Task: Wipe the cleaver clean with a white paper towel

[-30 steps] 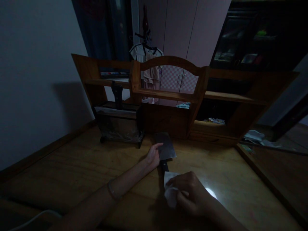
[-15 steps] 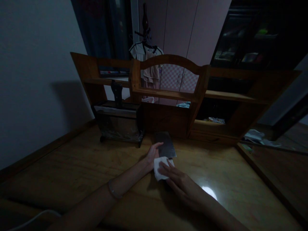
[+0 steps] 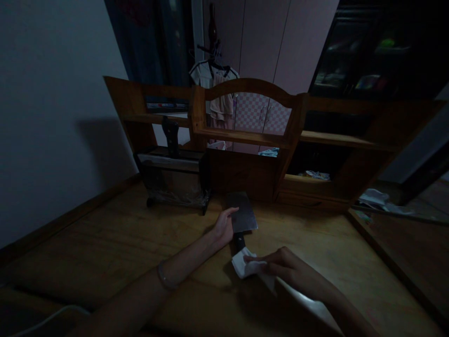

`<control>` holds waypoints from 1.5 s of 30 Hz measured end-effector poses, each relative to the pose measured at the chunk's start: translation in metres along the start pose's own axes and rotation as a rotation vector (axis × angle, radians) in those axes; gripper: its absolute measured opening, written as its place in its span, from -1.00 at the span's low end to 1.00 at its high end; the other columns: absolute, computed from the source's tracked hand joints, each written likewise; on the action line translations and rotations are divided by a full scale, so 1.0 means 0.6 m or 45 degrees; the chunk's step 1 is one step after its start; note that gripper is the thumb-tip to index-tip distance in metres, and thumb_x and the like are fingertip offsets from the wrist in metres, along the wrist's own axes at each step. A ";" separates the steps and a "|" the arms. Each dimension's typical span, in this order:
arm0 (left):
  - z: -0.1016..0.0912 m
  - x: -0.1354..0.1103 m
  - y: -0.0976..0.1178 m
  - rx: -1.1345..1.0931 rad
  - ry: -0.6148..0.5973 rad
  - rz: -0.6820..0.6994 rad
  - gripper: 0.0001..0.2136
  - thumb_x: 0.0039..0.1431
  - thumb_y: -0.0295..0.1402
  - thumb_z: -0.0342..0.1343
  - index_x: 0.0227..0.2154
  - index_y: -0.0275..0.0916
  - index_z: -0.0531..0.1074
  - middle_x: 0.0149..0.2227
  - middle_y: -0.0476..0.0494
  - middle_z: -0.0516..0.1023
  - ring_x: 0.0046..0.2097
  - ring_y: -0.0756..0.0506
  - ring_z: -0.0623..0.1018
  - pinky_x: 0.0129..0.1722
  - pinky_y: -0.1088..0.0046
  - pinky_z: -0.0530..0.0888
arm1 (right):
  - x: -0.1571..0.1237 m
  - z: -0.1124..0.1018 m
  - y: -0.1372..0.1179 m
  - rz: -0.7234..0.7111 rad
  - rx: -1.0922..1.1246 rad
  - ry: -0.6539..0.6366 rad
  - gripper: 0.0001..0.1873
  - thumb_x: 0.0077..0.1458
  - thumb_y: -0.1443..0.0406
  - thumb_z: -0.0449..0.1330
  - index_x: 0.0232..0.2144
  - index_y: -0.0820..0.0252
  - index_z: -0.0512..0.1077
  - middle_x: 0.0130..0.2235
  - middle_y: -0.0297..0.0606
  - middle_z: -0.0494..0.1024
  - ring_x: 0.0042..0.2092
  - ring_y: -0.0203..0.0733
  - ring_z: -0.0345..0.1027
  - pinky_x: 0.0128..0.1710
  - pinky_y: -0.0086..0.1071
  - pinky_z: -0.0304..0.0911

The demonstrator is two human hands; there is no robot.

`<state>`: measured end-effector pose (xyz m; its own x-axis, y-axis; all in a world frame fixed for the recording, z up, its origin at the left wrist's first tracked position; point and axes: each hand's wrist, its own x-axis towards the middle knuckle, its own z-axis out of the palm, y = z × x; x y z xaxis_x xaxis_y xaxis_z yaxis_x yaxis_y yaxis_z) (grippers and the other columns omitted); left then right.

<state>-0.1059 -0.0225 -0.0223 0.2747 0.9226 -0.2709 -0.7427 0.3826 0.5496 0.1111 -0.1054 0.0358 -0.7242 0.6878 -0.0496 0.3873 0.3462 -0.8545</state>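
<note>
Head view: my left fingers [image 3: 230,211] grasp the cleaver [image 3: 244,216]. My right fingers [image 3: 272,258] pinch tissue [image 3: 242,265], slid nearer along the handle [image 3: 239,240], apparently wiping it.

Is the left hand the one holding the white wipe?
No, the right hand holds the white wipe at the dark handle, while the left hand holds the cleaver blade.

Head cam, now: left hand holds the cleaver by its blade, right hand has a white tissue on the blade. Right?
Not quite: the white tissue is at the lower end of the cleaver handle, not on the blade; the head view shows it. The left hand does hold the blade, and the right hand the tissue.
</note>
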 end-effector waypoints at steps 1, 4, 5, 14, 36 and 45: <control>0.000 -0.001 0.000 -0.006 0.000 0.004 -0.78 0.23 -0.41 0.00 -0.18 -0.43 0.46 -0.30 -0.35 0.62 -0.28 -0.21 0.64 -0.15 0.21 0.54 | -0.001 -0.004 0.001 0.033 0.042 -0.043 -0.57 0.28 0.19 0.06 -0.53 0.27 0.52 -0.56 -0.39 0.39 -0.50 -0.33 0.19 -0.45 -0.46 0.17; 0.002 -0.002 0.001 -0.023 -0.009 0.006 -0.77 0.23 -0.43 -0.01 -0.16 -0.43 0.47 -0.30 -0.35 0.63 -0.26 -0.21 0.64 -0.14 0.23 0.54 | -0.005 -0.014 0.004 0.106 0.081 -0.110 -0.60 0.22 0.26 0.09 -0.65 0.27 0.38 -0.61 -0.43 0.25 -0.54 -0.38 0.05 -0.50 -0.46 0.03; 0.001 -0.002 0.001 -0.027 -0.010 0.008 -0.78 0.24 -0.43 -0.01 -0.17 -0.43 0.47 -0.30 -0.34 0.63 -0.26 -0.21 0.64 -0.14 0.24 0.54 | -0.006 -0.018 0.006 0.108 0.064 -0.116 -0.60 0.19 0.29 0.10 -0.68 0.26 0.32 -0.63 -0.45 0.20 -0.56 -0.39 -0.01 -0.53 -0.46 -0.02; -0.003 -0.001 0.001 -0.040 -0.025 -0.027 -0.82 0.24 -0.39 0.00 -0.31 -0.38 0.47 -0.36 -0.28 0.62 -0.36 -0.15 0.62 -0.21 0.35 0.51 | 0.011 -0.012 0.012 -0.105 0.008 0.368 -0.57 0.32 0.08 0.00 -0.21 0.20 0.58 -0.23 -0.22 0.61 -0.19 -0.08 0.46 -0.16 -0.26 0.35; 0.000 0.000 -0.001 -0.002 0.005 0.013 -0.81 0.23 -0.41 0.00 -0.26 -0.41 0.47 -0.35 -0.32 0.62 -0.34 -0.18 0.62 -0.15 0.26 0.52 | 0.023 0.008 0.002 -0.150 0.116 -0.132 -0.60 0.28 0.20 0.05 0.08 0.08 0.49 0.11 -0.24 0.52 0.07 0.01 0.42 0.17 -0.15 0.17; 0.002 -0.004 0.000 -0.022 -0.039 0.012 -0.78 0.24 -0.41 -0.01 -0.20 -0.43 0.47 -0.31 -0.34 0.62 -0.30 -0.19 0.63 -0.14 0.22 0.53 | 0.019 0.012 0.041 0.048 0.087 0.172 -0.62 0.02 0.26 0.06 -0.75 0.17 0.08 -0.65 -0.44 0.02 -0.57 -0.39 -0.09 -0.55 -0.45 -0.16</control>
<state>-0.1060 -0.0247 -0.0206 0.2861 0.9274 -0.2410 -0.7560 0.3730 0.5380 0.1082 -0.0936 0.0102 -0.6247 0.7807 -0.0160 0.3695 0.2775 -0.8868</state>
